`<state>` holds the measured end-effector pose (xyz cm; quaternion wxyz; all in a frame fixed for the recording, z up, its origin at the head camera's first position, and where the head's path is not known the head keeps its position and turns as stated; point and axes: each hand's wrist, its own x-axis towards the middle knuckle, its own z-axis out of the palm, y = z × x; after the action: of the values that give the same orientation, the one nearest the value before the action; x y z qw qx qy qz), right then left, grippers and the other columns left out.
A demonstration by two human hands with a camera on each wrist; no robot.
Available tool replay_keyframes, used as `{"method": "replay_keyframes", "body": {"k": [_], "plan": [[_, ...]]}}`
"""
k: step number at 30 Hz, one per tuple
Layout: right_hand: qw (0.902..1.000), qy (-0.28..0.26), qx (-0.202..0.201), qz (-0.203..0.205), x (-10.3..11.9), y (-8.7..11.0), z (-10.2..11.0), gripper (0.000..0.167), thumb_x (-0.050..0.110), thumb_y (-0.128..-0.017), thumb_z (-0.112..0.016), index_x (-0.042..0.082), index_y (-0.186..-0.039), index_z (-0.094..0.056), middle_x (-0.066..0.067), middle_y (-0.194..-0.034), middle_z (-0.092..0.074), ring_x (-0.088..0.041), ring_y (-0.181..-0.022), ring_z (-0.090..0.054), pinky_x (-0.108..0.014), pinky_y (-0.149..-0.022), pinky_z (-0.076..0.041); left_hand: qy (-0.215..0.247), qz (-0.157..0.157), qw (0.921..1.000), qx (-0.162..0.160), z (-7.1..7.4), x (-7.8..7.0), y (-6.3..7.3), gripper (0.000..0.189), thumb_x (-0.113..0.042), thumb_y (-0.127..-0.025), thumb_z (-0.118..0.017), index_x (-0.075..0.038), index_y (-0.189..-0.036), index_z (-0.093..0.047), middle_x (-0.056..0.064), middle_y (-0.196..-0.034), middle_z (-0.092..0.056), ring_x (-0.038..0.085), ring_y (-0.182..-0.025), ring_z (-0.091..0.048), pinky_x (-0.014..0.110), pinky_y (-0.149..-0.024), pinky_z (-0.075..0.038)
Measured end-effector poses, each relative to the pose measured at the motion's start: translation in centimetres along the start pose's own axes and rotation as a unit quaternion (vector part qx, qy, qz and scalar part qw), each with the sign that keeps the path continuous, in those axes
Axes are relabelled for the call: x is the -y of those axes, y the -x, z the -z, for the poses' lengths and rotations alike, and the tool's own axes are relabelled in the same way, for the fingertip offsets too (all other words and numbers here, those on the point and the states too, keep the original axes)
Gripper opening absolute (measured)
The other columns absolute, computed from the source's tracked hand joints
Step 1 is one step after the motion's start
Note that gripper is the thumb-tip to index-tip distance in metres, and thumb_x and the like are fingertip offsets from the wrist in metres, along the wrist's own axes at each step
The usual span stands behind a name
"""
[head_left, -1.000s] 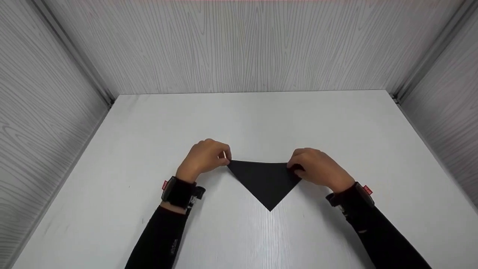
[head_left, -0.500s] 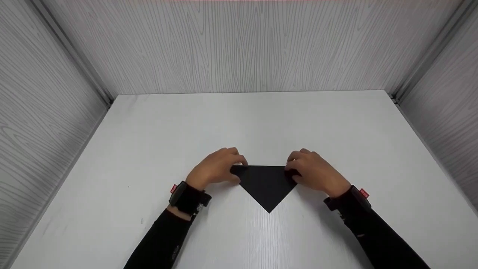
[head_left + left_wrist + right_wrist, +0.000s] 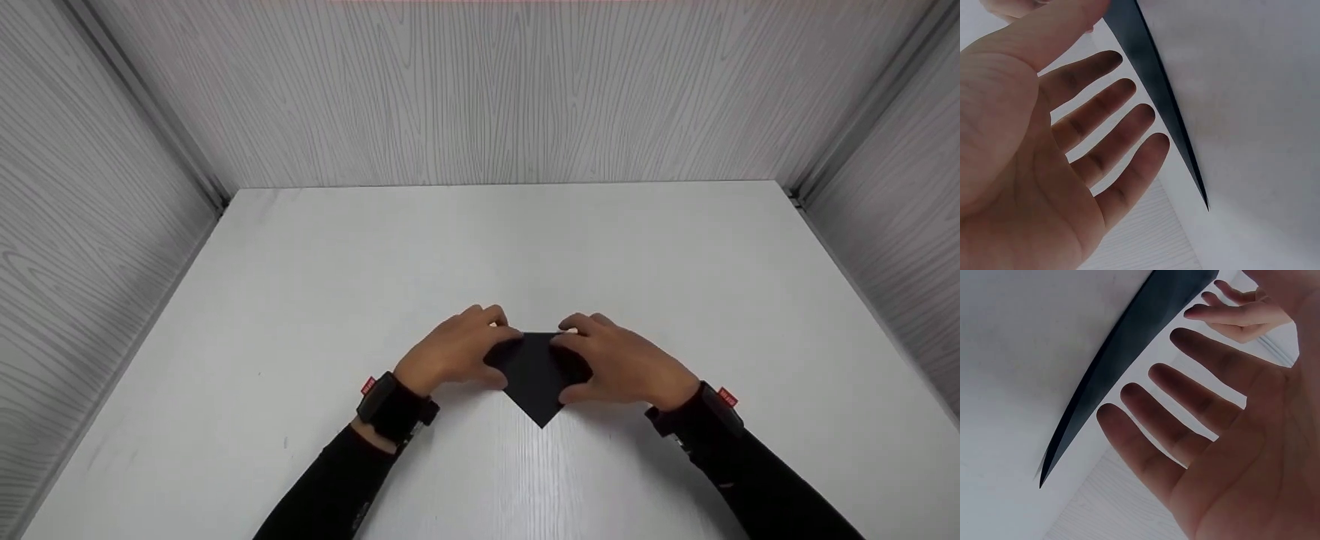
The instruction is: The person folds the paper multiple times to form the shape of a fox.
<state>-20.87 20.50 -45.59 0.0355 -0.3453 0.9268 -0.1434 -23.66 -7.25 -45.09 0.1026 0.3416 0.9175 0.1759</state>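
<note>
A dark triangle of folded paper lies on the white table, its point toward the person. My left hand touches its left side and my right hand its right side; both cover the side corners in the head view. The left wrist view shows the left hand with fingers spread and extended along the edge of the dark paper. Likewise, in the right wrist view, the fingers of the right hand reach toward the edge of the paper without curling round it.
White tabletop surrounds the paper. A wood-grain back wall and side panels enclose the table. Both wrists wear black bands with red tags.
The left hand has left its pinch on the left corner and moved right and nearer along the paper. The right hand has shifted slightly inward, thumb lower. The paper stays nearly in place.
</note>
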Motion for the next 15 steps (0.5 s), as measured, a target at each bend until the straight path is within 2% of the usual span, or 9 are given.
{"method": "replay_keyframes", "body": {"k": [5,9,15], "plan": [[0.9998,0.009,0.009,-0.017,0.2,-0.1,-0.4,0.07,0.043,-0.085,-0.087,0.006,-0.141,-0.066,-0.006,-0.138,-0.059,-0.026,-0.12,-0.055,-0.044,-0.09,-0.057,-0.017,0.001,0.9998,0.008,-0.2,0.0,-0.2,0.063,-0.023,-0.085,-0.09,-0.016,-0.143,-0.068,0.002,-0.128,-0.059,0.023,-0.114,-0.053,0.039,-0.097,-0.05],[0.9996,0.028,0.001,-0.009,0.3,-0.2,-0.8,0.07,0.043,-0.084,-0.086,0.005,-0.139,-0.066,-0.007,-0.133,-0.061,-0.027,-0.116,-0.056,-0.043,-0.087,-0.056,-0.015,0.002,0.9999,0.007,-0.3,0.0,-0.1,0.065,-0.025,-0.084,-0.091,-0.015,-0.144,-0.067,0.002,-0.129,-0.059,0.023,-0.115,-0.053,0.038,-0.098,-0.05],[0.9993,0.036,-0.011,0.002,0.3,-0.2,-1.2,0.07,0.044,-0.083,-0.086,0.003,-0.137,-0.066,-0.008,-0.132,-0.061,-0.03,-0.118,-0.057,-0.044,-0.092,-0.055,-0.017,-0.001,0.9998,0.002,-0.4,-0.2,0.0,0.064,-0.025,-0.085,-0.092,-0.014,-0.143,-0.068,0.004,-0.129,-0.059,0.025,-0.115,-0.053,0.039,-0.098,-0.051]]}}
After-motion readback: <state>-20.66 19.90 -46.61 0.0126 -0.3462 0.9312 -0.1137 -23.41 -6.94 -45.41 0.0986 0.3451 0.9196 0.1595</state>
